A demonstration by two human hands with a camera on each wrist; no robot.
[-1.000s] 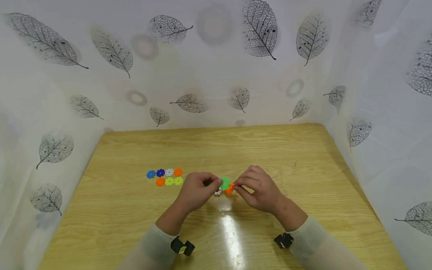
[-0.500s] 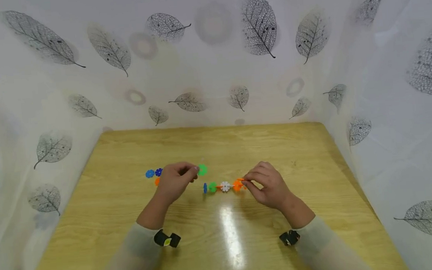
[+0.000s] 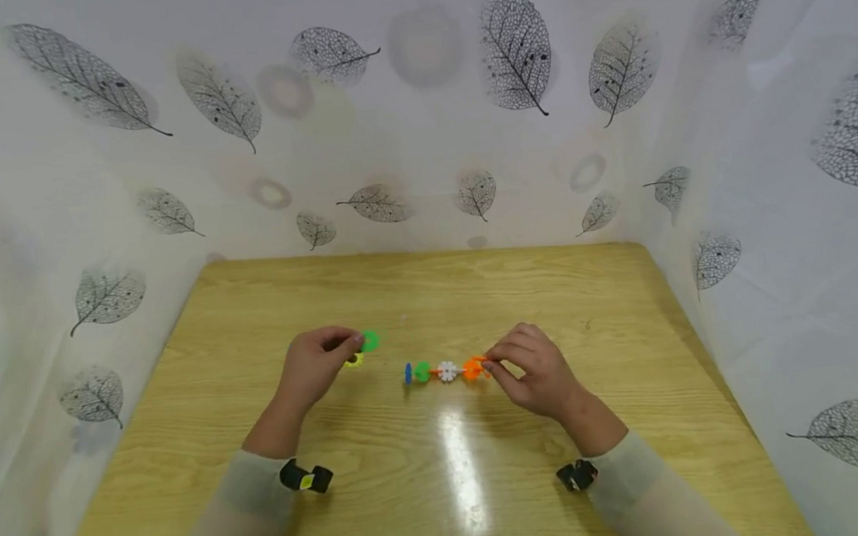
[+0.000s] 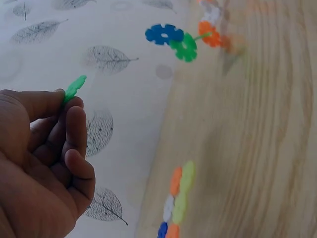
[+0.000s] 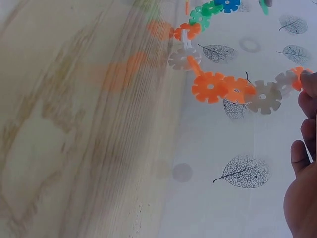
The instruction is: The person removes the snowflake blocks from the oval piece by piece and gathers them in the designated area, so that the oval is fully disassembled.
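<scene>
Thumb and forefinger of my left hand [image 3: 316, 363] pinch a green snowflake disc [image 3: 370, 340], seen nearly edge-on in the left wrist view. My right hand [image 3: 533, 373] pinches an orange disc at the right end of a chain of interlocked snowflake discs [image 3: 447, 371]. Blue, green, orange and white discs make up the chain, with a blue disc [image 4: 164, 34] at its free left end. A gap separates the chain from the green disc. The right wrist view shows the chain's white and orange discs [image 5: 210, 87] reaching to my right fingertips.
Loose discs lie in rows on the wooden table [image 3: 431, 293], mostly hidden behind my left hand in the head view. A yellow disc [image 3: 355, 360] peeks out there. In the left wrist view an orange disc [image 4: 176, 181] lies beside yellow ones. A leaf-print curtain [image 3: 420, 136] surrounds the table.
The hands were close together over the chain. My left hand has since moved left with the green disc, over the loose discs. My right hand shifted slightly right, and the chain came into view.
</scene>
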